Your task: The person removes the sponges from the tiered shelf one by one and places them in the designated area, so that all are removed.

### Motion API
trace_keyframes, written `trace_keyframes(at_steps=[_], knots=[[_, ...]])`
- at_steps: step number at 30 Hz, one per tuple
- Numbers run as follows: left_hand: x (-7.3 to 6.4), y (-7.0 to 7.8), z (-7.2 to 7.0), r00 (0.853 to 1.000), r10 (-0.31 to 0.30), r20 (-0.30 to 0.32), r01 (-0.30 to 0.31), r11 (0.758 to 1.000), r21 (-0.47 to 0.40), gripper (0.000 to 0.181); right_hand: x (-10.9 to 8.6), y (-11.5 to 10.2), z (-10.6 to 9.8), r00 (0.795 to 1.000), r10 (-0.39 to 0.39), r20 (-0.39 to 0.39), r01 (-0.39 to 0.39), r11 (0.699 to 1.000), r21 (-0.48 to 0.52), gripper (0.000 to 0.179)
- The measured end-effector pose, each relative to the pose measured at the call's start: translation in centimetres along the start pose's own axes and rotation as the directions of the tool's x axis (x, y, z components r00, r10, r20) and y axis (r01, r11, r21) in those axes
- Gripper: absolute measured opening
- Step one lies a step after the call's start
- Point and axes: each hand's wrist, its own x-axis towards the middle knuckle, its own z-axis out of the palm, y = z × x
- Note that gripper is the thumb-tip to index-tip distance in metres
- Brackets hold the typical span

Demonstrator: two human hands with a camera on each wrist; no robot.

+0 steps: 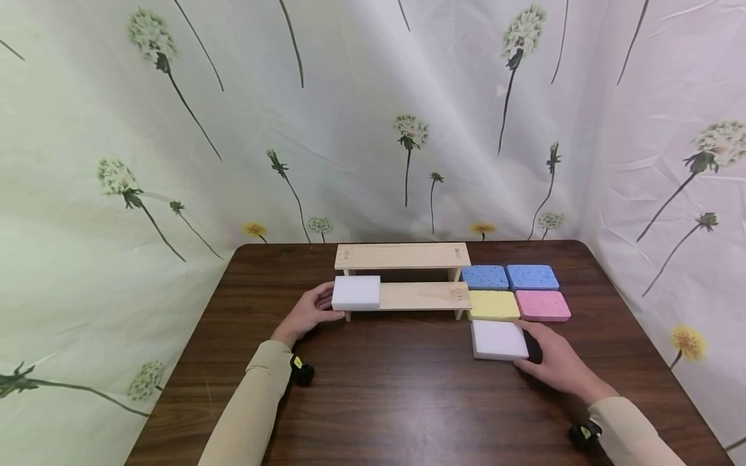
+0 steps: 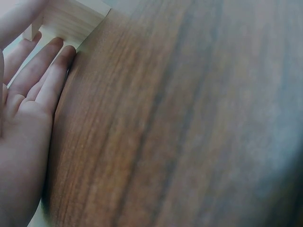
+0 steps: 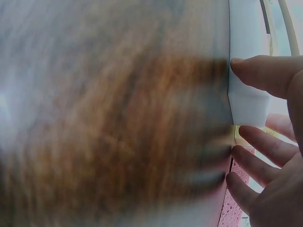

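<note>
In the head view a white sponge [image 1: 357,292] lies on the left end of the lower step of a light wooden two-tier stand [image 1: 416,296]. My left hand [image 1: 311,310] is at that end, thumb low by the front leg and fingers beside the sponge. In the left wrist view its fingers [image 2: 40,71] are extended, near the wooden underside. Right of the stand, my right hand [image 1: 550,356] pinches the right end of a second white sponge [image 1: 499,340] on the table. The right wrist view shows its thumb [image 3: 258,73] against the white side, other fingers spread.
Behind the second white sponge lie a yellow sponge [image 1: 493,305] and a pink sponge [image 1: 543,305]. Two blue sponges, one left [image 1: 485,277] and one right [image 1: 532,277], form the back row. The dark wood table [image 1: 396,401] ends at a flower-printed curtain [image 1: 361,129].
</note>
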Motion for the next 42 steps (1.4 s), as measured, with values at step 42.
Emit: trace_keyframes(at_steps=[42], knots=[[0.0, 0.2, 0.1, 1.0, -0.005, -0.004, 0.005, 1.0, -0.003, 0.081, 0.1, -0.2, -1.0, 1.0, -0.025, -0.014, 0.025, 0.999, -0.026, 0.082]])
